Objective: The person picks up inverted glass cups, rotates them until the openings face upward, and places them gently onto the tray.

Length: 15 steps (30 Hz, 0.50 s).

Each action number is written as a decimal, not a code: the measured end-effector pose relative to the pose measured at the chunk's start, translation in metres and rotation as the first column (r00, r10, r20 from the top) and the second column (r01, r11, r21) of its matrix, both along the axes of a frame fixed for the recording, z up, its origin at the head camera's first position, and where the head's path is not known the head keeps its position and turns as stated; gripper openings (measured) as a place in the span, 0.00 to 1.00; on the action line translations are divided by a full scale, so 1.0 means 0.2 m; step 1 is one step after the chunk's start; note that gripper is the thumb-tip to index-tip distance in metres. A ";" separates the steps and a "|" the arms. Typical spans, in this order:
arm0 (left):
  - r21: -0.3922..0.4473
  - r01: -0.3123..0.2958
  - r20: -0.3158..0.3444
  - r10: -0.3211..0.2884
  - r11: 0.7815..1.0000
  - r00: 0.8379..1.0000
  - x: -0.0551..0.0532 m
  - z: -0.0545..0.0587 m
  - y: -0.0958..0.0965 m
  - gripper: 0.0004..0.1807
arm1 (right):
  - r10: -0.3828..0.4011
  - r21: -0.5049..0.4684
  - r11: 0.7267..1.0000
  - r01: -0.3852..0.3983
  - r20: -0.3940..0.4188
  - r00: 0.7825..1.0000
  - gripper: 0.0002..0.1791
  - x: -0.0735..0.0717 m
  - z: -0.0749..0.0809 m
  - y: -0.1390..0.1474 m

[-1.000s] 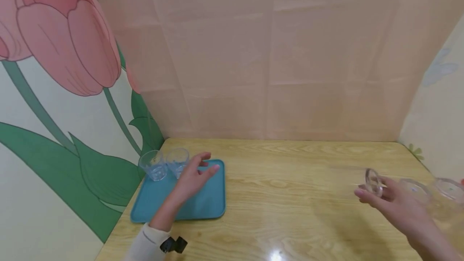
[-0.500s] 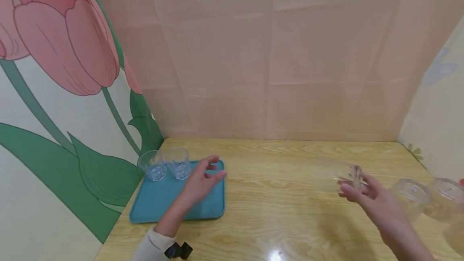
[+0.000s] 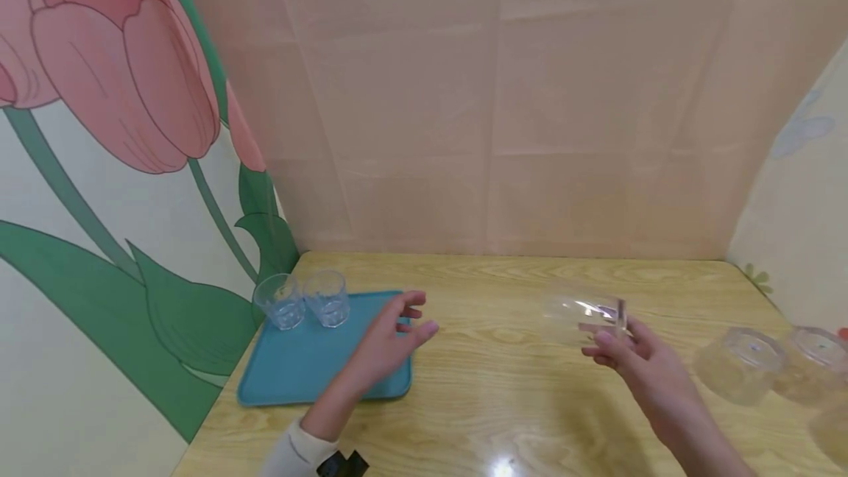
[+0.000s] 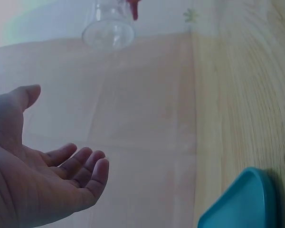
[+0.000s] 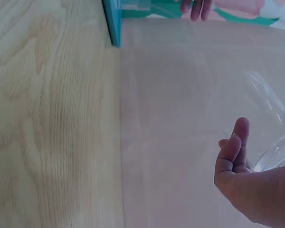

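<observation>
My right hand (image 3: 652, 377) grips a clear plastic cup (image 3: 573, 316) near its base, above the table. The cup lies on its side in the air, its mouth facing left. In the right wrist view the fingers curl about the cup's base end (image 5: 275, 153). My left hand (image 3: 384, 348) hovers over the right part of a blue tray (image 3: 291, 370), holding nothing, with fingers loosely bent and thumb apart. Two clear cups, a left one (image 3: 281, 304) and a right one (image 3: 327, 300), stand upright at the tray's back left.
Several clear cups stand upside down at the table's right, among them one cup (image 3: 742, 366) and another (image 3: 815, 363) beside it. The wooden table (image 3: 490, 389) meets a pink cloth backdrop (image 3: 490, 109) behind. A tulip-painted wall (image 3: 119, 79) borders the left side.
My right hand has carried the cup leftward from the upside-down cups, its mouth turned left. My left hand has shifted right across the tray, away from the two standing cups.
</observation>
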State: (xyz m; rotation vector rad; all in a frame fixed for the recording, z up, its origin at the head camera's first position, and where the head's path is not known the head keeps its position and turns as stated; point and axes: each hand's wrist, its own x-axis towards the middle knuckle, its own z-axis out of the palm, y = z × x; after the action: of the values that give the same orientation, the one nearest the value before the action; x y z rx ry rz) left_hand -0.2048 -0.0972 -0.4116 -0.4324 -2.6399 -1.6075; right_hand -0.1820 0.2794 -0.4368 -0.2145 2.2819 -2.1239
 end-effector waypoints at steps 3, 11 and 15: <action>0.010 0.016 -0.004 -0.016 1.000 1.000 0.01 0.00 0.02 0.32 | 0.036 -0.065 0.997 -0.038 -0.032 0.999 0.20 0.01 0.00 -0.05; 0.044 0.061 -0.011 -0.061 0.997 0.998 0.03 -0.01 0.07 0.32 | 0.058 -0.125 0.990 -0.061 -0.032 0.998 0.21 0.02 0.01 -0.16; 0.045 0.076 -0.010 -0.075 0.996 0.997 0.03 -0.02 0.10 0.32 | 0.075 -0.134 0.988 -0.079 -0.033 0.997 0.24 0.02 0.01 -0.20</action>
State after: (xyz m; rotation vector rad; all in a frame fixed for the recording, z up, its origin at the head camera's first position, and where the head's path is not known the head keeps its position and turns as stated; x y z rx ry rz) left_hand -0.1989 -0.0774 -0.4149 -0.5420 -2.6062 -1.6785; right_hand -0.1778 0.2396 -0.4339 -0.3311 2.1077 -2.2510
